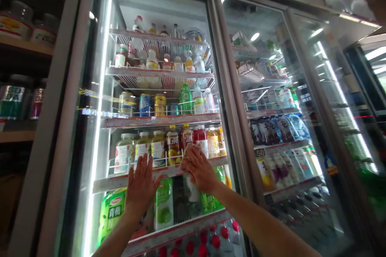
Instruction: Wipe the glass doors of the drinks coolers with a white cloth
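A tall glass door point(157, 4) of a lit drinks cooler stands before me. My left hand point(141, 188) is raised with its fingers stretched out, flat against or very near the glass at the lower left. To its right, my right hand point(200, 168) presses a crumpled pale cloth point(189, 156) on the glass, in front of the shelf of tea bottles. The palm covers part of the cloth. Behind the glass, a green bag point(112, 211) shows left of my left hand, and a green carton point(163, 204) between my hands.
Further cooler doors point(271, 88) continue to the right, with a metal frame point(233, 88) between them. At the left stand wooden shelves point(18, 136) with jars and bottles point(13, 96). Red-capped bottles point(202, 245) fill the bottom of the cooler.
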Available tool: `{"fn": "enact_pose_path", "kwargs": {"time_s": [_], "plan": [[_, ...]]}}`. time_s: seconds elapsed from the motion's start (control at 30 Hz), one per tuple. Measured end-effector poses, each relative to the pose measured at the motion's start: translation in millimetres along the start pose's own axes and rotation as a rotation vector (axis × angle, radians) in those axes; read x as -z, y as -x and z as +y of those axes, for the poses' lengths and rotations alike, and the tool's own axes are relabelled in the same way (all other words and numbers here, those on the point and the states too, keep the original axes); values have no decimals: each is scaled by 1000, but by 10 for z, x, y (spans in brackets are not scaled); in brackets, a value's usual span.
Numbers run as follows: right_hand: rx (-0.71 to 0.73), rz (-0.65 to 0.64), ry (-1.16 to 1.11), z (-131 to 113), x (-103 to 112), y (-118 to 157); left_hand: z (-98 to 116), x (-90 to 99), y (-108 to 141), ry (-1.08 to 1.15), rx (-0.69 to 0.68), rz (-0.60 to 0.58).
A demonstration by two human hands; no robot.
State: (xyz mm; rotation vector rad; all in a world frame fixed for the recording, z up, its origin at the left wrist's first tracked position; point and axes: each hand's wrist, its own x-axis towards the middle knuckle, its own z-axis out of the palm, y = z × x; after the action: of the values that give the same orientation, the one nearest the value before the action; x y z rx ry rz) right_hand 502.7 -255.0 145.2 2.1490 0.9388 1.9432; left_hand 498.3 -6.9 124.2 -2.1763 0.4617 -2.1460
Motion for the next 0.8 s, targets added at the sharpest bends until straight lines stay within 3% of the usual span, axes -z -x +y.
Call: {"fn": "enact_pose_path", "kwargs": {"time_s": [0.07, 0.17, 0.23, 0.27, 0.37, 0.43, 0.5, 0.6, 0.67, 0.73, 0.8], "plan": [[-21, -14, 25, 96, 46, 110, 3, 1, 79, -5, -18, -1], [-376, 176, 141, 309, 77, 333, 10, -13, 203, -19, -61, 3], [-501, 253, 158, 275, 44, 404, 14, -23, 250, -28, -62, 11], [-470, 244, 131, 182, 14, 406, 13, -24, 259, -31, -59, 13], [-140, 70, -17, -213, -71, 341, 1, -10, 252, -37, -57, 2], [-20, -3, -53, -339, -85, 329, -13, 5, 243, -41, -67, -7], [-115, 45, -2, -246, -61, 394, -20, 11, 244, -43, -82, -7], [-386, 180, 119, 56, -14, 561, -4, -3, 259, -41, -73, -16], [-475, 236, 147, 102, -17, 623, 16, -17, 266, -45, -43, -25], [-436, 244, 107, -53, -59, 614, 28, -24, 264, -51, -29, -28], [-279, 174, 26, -285, -112, 565, 22, -15, 259, -55, -33, -31]]}}
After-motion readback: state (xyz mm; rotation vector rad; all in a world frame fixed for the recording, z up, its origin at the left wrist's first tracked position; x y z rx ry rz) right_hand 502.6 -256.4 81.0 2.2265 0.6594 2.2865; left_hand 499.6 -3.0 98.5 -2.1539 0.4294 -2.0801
